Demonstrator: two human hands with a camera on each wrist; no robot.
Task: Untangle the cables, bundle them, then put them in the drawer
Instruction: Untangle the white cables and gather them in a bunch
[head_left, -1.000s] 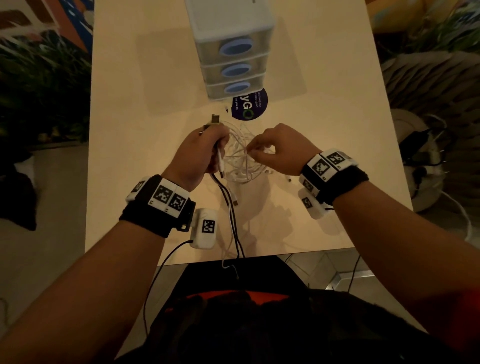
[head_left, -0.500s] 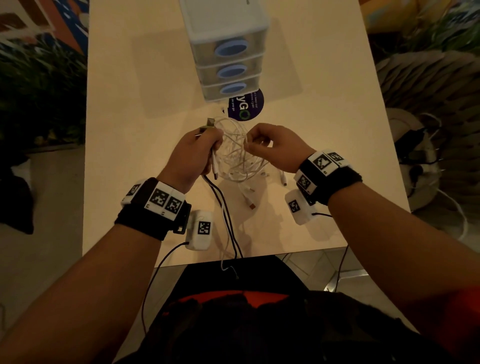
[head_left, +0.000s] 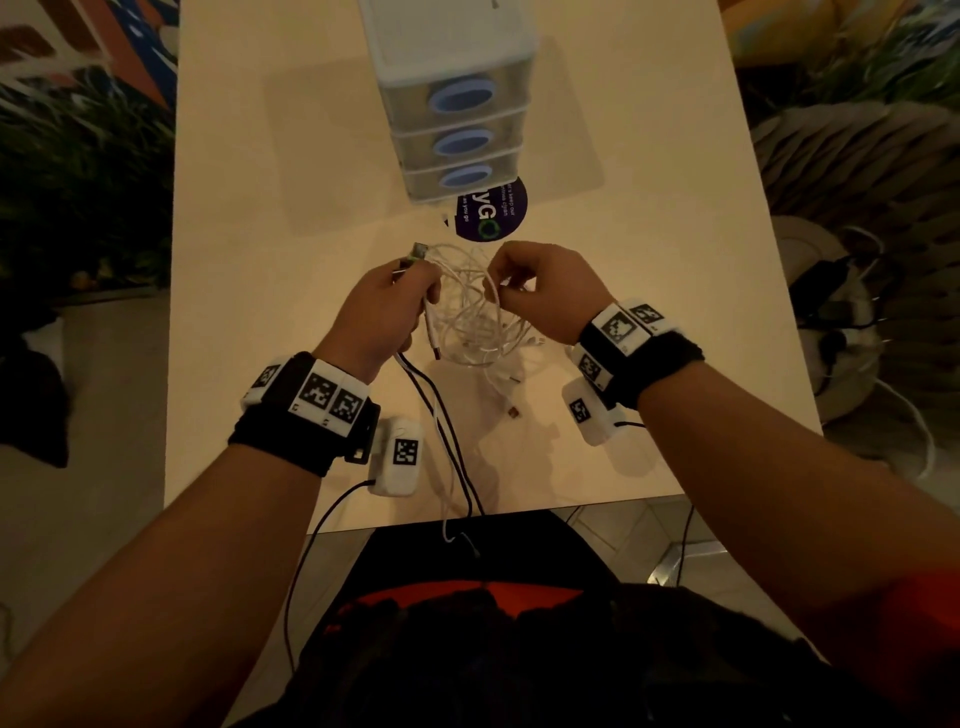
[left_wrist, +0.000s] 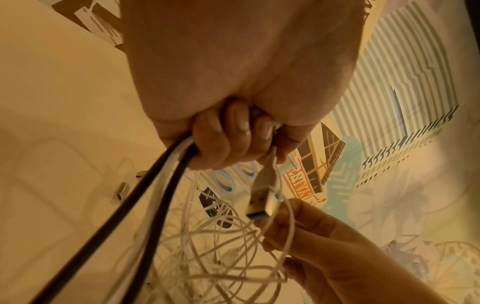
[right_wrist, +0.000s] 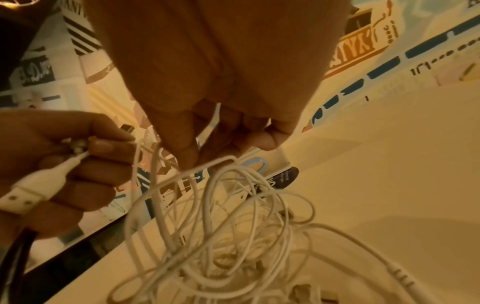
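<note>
Left hand (head_left: 382, 317) grips black and white leads plus a USB plug (left_wrist: 261, 202); right hand (head_left: 540, 293) pinches one white strand, now raised slightly versus a second ago. White cable tangle (head_left: 475, 322) hangs between them over the table (head_left: 270, 208). Drawer unit (head_left: 452, 98) beyond, all three drawers closed, contents not visible.

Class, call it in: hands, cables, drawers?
Left hand grips sorted cables. Right hand pinches a strand of the white tangle. Drawer unit shut.

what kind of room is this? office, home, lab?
Probably a shared lounge or cafe-style space, not a lab: a bare table with a round printed sticker, a painted wall mural, and plants alongside.
</note>
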